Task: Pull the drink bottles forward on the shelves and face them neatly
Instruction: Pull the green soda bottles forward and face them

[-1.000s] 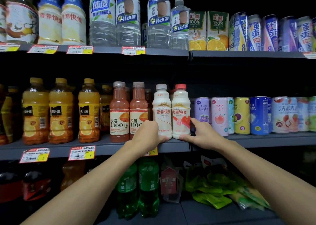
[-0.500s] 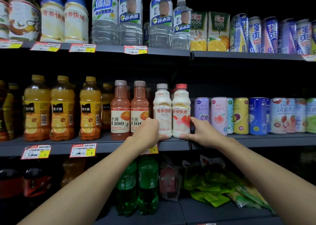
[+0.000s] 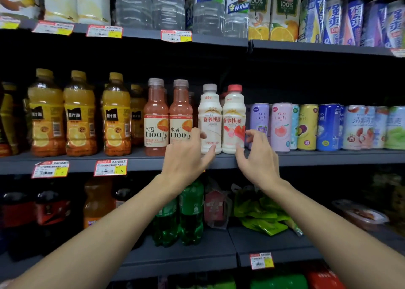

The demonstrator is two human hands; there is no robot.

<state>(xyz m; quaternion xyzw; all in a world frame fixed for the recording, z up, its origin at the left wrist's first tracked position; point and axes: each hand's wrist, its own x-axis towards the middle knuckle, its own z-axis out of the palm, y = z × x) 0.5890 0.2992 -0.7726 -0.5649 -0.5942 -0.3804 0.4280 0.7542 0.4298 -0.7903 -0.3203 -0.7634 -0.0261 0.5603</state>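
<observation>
Two milky white plastic bottles stand side by side, touching, at the front edge of the grey metal middle shelf [image 3: 140, 161]; the white bottle with the pale grey cap [image 3: 209, 119] is on the left and the white bottle with the red cap [image 3: 233, 119] is on the right; both are upright with their labels facing me; each label has red Chinese writing, and the right one has a red strawberry picture.

My left hand [image 3: 186, 159] is open with fingers spread, its thumb on the bottom of the grey-capped bottle; my right hand [image 3: 258, 159] is open too, fingers curled loosely just beside the red-capped bottle; neither hand is holding anything.

Left of the white bottles stand two pinkish-orange juice bottles marked "C100" [image 3: 156, 119]; further left are the orange juice bottles with yellow caps [image 3: 116, 117]; right of the white ones is a row of coloured cans [image 3: 281, 127], some reading "RIO Light".

The shelves are dark grey in a dim shop; red and yellow price tags [image 3: 110, 167] hang on the front edges; the shelf above holds clear water bottles [image 3: 168, 10] and orange juice cartons marked "100%" [image 3: 285, 14]; below are green soda bottles [image 3: 190, 212].
</observation>
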